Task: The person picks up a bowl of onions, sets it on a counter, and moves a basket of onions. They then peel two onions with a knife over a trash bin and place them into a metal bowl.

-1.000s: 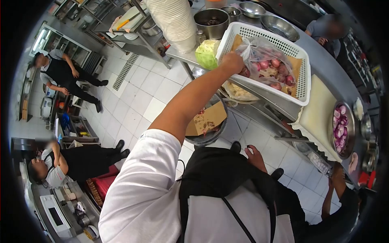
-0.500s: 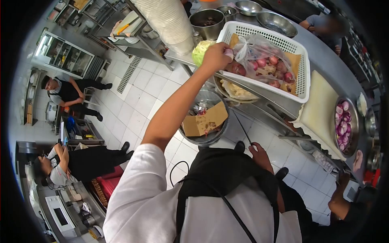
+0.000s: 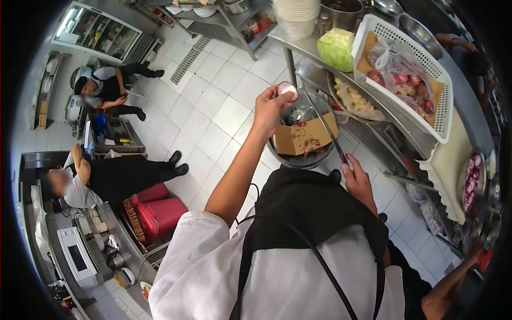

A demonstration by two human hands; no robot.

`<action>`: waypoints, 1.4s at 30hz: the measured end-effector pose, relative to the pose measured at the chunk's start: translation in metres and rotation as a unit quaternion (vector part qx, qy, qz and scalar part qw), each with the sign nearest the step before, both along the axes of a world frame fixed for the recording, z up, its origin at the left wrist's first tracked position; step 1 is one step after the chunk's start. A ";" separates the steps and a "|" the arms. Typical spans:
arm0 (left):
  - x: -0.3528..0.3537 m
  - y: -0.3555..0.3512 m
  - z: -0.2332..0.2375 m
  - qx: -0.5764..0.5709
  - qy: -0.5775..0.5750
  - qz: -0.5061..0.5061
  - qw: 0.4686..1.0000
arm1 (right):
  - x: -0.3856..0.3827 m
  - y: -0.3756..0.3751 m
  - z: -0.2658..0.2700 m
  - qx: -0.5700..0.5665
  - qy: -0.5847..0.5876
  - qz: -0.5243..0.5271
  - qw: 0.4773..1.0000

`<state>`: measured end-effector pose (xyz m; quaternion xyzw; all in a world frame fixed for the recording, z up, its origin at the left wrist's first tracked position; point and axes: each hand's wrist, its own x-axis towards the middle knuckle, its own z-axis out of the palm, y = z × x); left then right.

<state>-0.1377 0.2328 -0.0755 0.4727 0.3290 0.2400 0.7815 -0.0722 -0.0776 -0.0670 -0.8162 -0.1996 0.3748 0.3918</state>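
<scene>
My left hand (image 3: 273, 108) holds a cut red onion (image 3: 287, 91) between thumb and fingers, its pale rings showing, above the floor and beside the bin. My right hand (image 3: 358, 181) grips a long knife (image 3: 328, 127) by its dark handle; the blade points up toward the onion. Below both hands is a round bin (image 3: 298, 161) with an opened cardboard box (image 3: 306, 138) and plastic in it. A white perforated basket (image 3: 447, 106) on the steel counter holds red onions (image 3: 404, 80) and a clear bag. Green cabbage (image 3: 336, 49) lies beside the basket.
A bowl of pale pieces (image 3: 354, 101) sits under the counter edge. A pan of cut purple onions (image 3: 472, 178) is at the right. Two people (image 3: 106, 88) (image 3: 122, 178) are at the left. Parts of other people show at the right edge. Stacked white containers (image 3: 296, 18) stand on the counter.
My left hand has moved from the basket's edge to above the bin side, with the onion held. The knife blade is now raised near it. The view has shifted left.
</scene>
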 end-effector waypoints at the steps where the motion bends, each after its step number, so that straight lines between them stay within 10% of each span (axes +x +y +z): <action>1: -0.008 0.002 0.000 -0.003 0.011 0.000 1.000 | -0.007 0.009 0.008 0.000 -0.011 0.004 1.000; 42: -0.034 -0.066 -0.035 -0.119 -0.012 0.008 0.993 | 0.018 0.065 -0.017 0.042 -0.070 0.177 0.981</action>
